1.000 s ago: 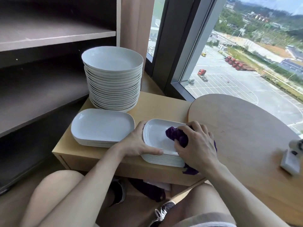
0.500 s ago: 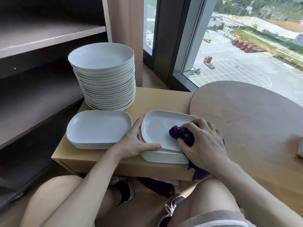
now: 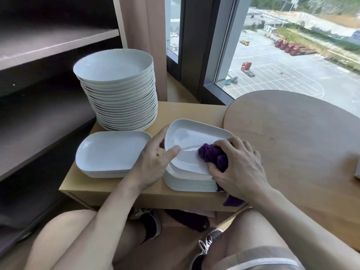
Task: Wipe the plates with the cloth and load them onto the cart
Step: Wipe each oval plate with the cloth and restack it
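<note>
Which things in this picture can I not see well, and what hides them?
Head view:
- Top plate: its near right part is under the right hand and purple cloth.
- Pale object at the right edge: cut off by the frame, unidentifiable.
- Dark fabric under the wooden stand: mostly hidden by the stand.

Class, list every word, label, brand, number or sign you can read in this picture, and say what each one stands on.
There is no readable text in this view.
The tilted plate, the plate stacks and the purple cloth are plain and unmarked.
The red trucks outside are too small for any lettering to be read.
The car park shows painted lines only.
</note>
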`<state>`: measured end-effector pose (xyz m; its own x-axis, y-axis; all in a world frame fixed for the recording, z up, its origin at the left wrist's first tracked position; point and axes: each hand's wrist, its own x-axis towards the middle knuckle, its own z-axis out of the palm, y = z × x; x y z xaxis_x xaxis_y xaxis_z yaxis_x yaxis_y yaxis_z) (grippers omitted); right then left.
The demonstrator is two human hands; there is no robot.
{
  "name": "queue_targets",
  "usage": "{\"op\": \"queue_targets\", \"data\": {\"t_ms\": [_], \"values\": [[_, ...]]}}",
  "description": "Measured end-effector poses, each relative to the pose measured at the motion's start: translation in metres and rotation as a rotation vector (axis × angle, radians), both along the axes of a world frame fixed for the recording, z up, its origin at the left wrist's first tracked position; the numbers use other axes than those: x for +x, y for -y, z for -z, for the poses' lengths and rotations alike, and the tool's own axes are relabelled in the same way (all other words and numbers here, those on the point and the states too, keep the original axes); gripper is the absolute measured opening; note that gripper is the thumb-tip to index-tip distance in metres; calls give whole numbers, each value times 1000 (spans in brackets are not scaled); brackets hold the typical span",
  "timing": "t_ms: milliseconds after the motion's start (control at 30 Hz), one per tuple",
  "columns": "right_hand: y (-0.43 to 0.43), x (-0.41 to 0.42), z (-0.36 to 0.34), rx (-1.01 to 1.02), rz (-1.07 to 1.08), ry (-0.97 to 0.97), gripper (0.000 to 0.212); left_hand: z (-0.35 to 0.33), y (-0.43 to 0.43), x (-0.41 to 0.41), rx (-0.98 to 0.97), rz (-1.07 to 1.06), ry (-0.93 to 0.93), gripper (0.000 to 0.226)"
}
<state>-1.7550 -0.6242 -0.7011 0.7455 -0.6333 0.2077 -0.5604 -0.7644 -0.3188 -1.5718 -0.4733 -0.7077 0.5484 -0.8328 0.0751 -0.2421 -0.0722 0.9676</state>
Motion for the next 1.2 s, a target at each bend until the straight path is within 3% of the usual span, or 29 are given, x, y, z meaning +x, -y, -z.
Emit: {"op": "queue_targets", "data": {"t_ms": [300, 667, 767, 1033, 1200], "values": [[0, 1, 1, 5, -4, -2, 41, -2, -1, -3, -62, -69, -66, 47], [-3, -1, -2, 2, -116, 28, 40, -3, -7, 15, 6, -170, -104, 51], [-2, -1, -1, 25, -88, 76, 39, -8, -16, 29, 21, -277, -70, 55], [2, 0, 7, 12, -93, 63, 38, 6, -34, 54, 117, -476, 9, 32], [4, 0, 9, -5, -123, 9, 31, 7, -54, 59, 223, -630, 176, 40]]}}
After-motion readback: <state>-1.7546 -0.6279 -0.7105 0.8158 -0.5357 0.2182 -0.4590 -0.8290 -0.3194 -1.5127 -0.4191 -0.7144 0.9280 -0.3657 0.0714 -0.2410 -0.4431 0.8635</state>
